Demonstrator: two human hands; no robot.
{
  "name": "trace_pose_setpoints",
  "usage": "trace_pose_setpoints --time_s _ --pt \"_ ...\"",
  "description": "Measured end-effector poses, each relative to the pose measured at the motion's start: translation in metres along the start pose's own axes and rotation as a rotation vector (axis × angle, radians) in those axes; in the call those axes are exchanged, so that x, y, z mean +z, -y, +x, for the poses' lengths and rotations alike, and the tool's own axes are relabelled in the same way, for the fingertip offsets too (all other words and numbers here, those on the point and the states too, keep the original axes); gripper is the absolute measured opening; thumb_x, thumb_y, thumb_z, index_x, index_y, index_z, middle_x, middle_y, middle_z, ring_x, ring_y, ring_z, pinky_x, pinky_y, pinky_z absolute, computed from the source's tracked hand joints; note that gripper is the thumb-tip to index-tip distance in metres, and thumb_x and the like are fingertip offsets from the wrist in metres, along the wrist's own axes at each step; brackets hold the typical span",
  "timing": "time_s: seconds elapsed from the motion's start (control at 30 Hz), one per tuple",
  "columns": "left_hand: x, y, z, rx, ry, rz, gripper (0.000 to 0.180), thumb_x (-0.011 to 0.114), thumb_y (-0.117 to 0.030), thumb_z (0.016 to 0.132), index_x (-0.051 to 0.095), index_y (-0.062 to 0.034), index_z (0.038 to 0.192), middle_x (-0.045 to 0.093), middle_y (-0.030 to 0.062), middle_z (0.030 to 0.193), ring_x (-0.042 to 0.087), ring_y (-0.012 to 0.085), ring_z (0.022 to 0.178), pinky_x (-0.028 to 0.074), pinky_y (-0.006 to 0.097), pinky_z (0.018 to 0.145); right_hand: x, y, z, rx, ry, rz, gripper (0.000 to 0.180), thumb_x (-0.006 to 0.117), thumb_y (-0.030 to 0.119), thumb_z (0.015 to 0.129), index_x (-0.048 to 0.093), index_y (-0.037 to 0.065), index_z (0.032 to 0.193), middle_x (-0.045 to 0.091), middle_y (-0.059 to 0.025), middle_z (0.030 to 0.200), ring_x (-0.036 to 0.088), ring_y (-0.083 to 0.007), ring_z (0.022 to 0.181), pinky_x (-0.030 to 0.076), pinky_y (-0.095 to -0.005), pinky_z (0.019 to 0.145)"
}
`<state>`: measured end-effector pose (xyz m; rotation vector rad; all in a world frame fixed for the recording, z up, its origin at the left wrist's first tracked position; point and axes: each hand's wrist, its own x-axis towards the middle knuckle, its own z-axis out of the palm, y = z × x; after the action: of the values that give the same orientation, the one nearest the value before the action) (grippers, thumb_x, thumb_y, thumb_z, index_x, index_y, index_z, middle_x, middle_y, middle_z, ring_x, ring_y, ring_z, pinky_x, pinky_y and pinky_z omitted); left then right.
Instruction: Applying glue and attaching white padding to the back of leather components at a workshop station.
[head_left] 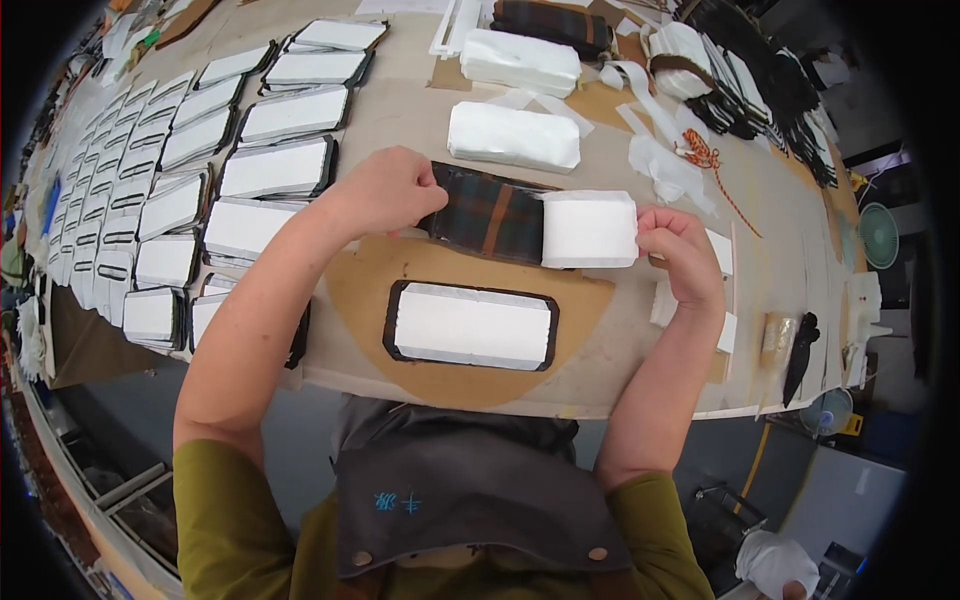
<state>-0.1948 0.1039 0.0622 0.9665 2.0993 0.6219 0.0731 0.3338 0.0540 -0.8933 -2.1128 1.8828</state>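
Note:
A dark plaid fabric piece [490, 215] with an orange-brown stripe stretches between my hands over the table. Closed at its left end is my left hand [392, 190], fingers curled on the fabric. A white sheet [590, 230] covers the right part of the plaid piece, and my right hand [682, 248] pinches the sheet's right edge. Just in front of them, a white panel with a dark border and cut corners [472, 326] lies flat on a brown board [590, 310]. My fingertips are partly hidden on both sides.
Rows of similar white, dark-edged panels [275, 168] fill the left side of the table. Beyond the plaid piece sit two stacks of white sheets [513, 137]. An orange cord [700, 150], white scraps [665, 170] and dark fabric strips [750, 90] lie at the right.

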Motion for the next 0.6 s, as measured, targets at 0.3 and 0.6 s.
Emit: trace_pose_setpoints --time_s 0.3,0.6 --pt "-0.005 -0.002 0.004 -0.065 0.025 0.022 0.021 0.06 -0.023 0.082 0.063 -0.0017 0.083 0.057 0.0049 0.061 0.053 0.0134 0.05 0.039 0.031 0.041 0.015 0.022 -0.004 -0.149 -0.036 -0.01 0.011 0.07 0.013 0.076 0.066 0.003 0.075 0.068 -0.0068 0.117 0.059 -0.0125 0.095 0.042 -0.0281 0.087" --pt "-0.014 0.001 0.011 -0.122 0.056 -0.058 0.019 0.06 -0.022 0.083 0.063 -0.0029 0.081 0.053 0.0026 0.059 0.046 0.0113 0.048 0.028 0.031 0.04 0.083 0.04 0.032 -0.22 0.16 -0.221 0.014 0.072 0.018 0.079 0.068 0.005 0.078 0.06 -0.0134 0.137 0.057 -0.0231 0.12 0.039 -0.0395 0.106"
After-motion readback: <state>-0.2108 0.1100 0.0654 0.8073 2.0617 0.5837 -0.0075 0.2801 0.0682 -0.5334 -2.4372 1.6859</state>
